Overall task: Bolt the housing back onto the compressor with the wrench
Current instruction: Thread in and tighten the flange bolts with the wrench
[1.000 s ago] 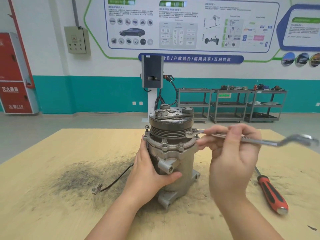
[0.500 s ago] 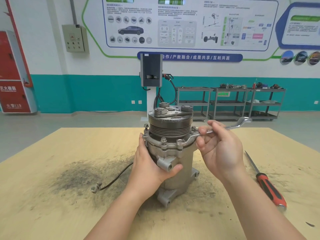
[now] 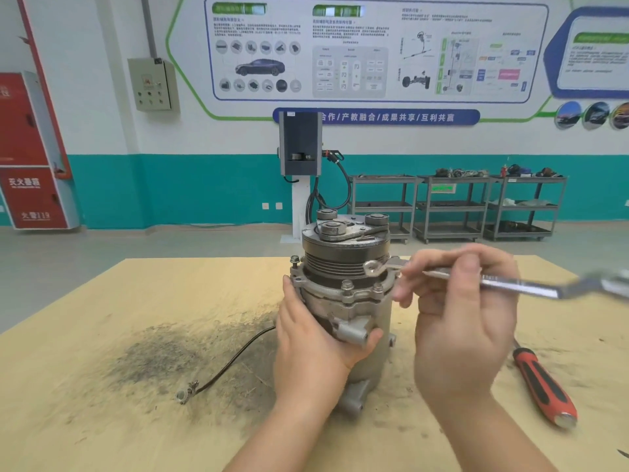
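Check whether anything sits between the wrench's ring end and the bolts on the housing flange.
Nothing visible does. The right hand holds the wrench with its ring end level with the flange of the compressor; the near bolts stand exposed. The left hand grips the body lower down, clear of them.

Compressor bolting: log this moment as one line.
step: bolting housing | left hand: grips compressor body | right hand: holds wrench, ring end at flange bolt | screwdriver: lying on table

An automotive training workshop: car-systems wall posters (image 3: pixel 374 52), parts trolleys (image 3: pixel 456 206), charging station (image 3: pixel 300 144).
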